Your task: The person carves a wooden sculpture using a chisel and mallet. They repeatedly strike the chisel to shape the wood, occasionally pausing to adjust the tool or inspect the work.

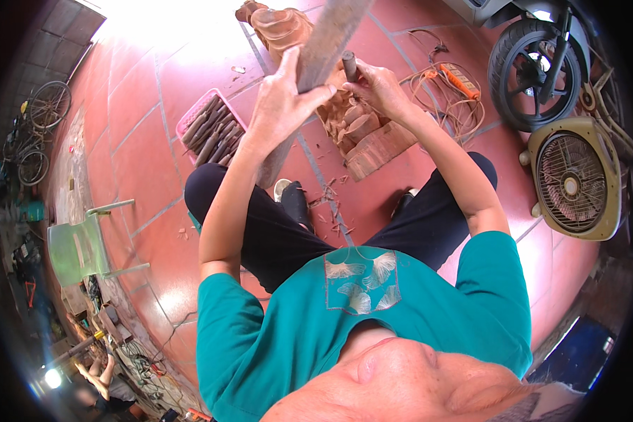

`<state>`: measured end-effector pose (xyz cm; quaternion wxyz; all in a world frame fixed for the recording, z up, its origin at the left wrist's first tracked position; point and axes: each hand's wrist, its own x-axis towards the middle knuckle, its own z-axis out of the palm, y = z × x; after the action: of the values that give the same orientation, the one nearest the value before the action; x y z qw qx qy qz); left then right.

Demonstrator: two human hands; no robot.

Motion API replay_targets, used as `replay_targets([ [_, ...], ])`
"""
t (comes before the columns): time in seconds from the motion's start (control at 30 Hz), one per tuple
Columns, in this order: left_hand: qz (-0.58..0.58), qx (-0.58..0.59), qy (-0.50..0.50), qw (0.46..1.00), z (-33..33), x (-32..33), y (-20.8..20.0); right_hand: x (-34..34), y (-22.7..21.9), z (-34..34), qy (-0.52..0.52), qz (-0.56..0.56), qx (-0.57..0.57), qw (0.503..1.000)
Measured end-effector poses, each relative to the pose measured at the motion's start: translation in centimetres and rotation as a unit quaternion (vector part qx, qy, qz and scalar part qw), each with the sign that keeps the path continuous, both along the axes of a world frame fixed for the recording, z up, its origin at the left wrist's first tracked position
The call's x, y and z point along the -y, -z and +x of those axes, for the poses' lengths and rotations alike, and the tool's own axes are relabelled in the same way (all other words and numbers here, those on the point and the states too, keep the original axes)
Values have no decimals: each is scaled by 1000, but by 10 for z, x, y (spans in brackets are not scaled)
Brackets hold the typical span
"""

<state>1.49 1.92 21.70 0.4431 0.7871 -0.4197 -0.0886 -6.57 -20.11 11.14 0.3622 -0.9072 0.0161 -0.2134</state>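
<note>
Left hand [280,105]: we clasp a long, flat, slanting grey-brown wooden bar [328,46] | Right hand [378,86]: we pinch a round, dark handle [349,65] above the rippled, deep-cut reddish wood carving [361,128] | Below: smooth red tiles [144,151], scattered shavings [336,206]

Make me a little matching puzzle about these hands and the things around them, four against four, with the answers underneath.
Column one:
1. Left hand
2. Right hand
3. Basket
4. Fan

Column two:
A. Holding a short round handle
B. Beside a motorbike wheel
C. Gripping a long wooden bar
D. Pink, filled with long dark tools

Right pairs: 1-C, 2-A, 3-D, 4-B.
</note>
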Motion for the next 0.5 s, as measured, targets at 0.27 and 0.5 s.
replay_targets([
  [0.27, 5, 5, 10, 1000, -5, 3, 0, 0, 1, -1, -2, -15, 6, 1000],
  [0.5, 142, 47, 34, 988, 2, 5, 11, 0, 3, 0, 15, 11, 7, 1000],
])
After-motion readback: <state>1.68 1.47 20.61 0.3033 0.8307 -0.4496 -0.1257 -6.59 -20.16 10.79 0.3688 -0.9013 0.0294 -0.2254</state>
